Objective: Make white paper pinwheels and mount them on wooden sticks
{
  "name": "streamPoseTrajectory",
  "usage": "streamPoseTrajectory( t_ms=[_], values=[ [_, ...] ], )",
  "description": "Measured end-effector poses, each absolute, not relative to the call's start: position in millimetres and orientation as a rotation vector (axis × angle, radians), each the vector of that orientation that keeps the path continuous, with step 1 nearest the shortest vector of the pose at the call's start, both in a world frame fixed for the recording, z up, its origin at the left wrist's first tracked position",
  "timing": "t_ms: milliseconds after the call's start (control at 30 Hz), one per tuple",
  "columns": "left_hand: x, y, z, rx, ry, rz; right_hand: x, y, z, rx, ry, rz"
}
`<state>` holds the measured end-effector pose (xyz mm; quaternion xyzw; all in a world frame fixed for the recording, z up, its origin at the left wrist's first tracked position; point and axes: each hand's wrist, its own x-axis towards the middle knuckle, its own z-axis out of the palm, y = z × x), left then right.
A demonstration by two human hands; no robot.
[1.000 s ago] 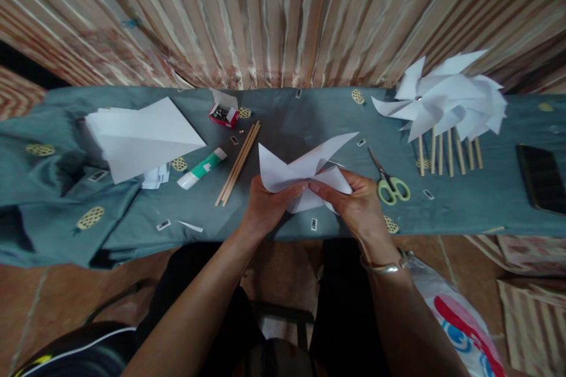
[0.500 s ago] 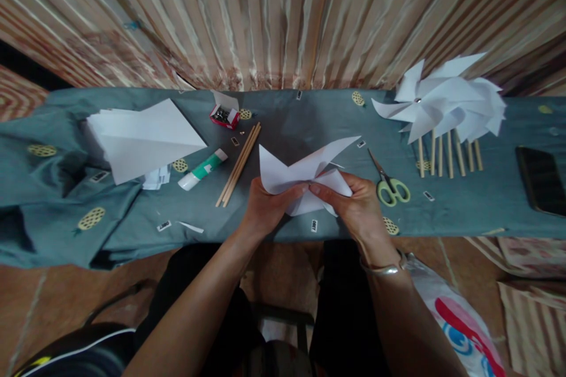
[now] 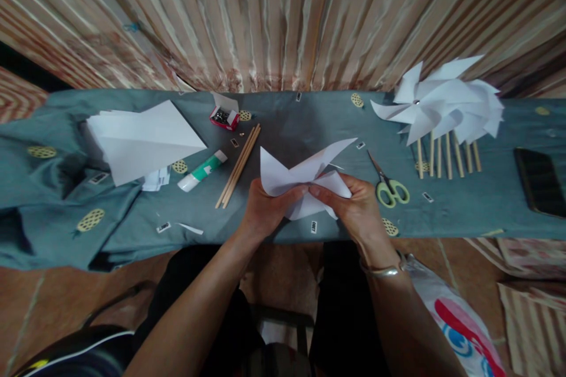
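Between my hands is a white paper pinwheel [image 3: 305,172], its blades folded in toward the middle and without a stick. My left hand [image 3: 267,206] grips its left side, thumb pressed at the centre. From the other side my right hand [image 3: 354,200] pinches it, the two thumb tips almost meeting. The fingers under the paper are hidden. Left of my hands lie thin wooden sticks [image 3: 239,166] and a green and white glue stick [image 3: 202,171]. Scissors with light green handles [image 3: 391,191] rest to the right of my right hand.
A small red box of metal pins [image 3: 224,116] stands open behind the sticks. White paper sheets [image 3: 145,141] are stacked at left. Finished pinwheels on sticks [image 3: 455,103] lie at back right, near a dark phone [image 3: 539,179]. A striped curtain [image 3: 274,17] hangs behind the cloth-covered table [image 3: 274,109].
Both hands keep their hold on the paper pinwheel in nearly the same place. Its blades have shifted only slightly, and the view has moved a little.
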<state>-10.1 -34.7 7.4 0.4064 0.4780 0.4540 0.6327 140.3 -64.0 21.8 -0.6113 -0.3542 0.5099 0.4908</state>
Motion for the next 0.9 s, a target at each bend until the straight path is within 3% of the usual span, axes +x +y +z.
streamPoseTrajectory(
  t_ms=[900],
  values=[
    [-14.0,-33.7,10.9,0.955,1.099,1.008,138.1,-63.6,19.5,-1.437,-0.832,1.295]
  ],
)
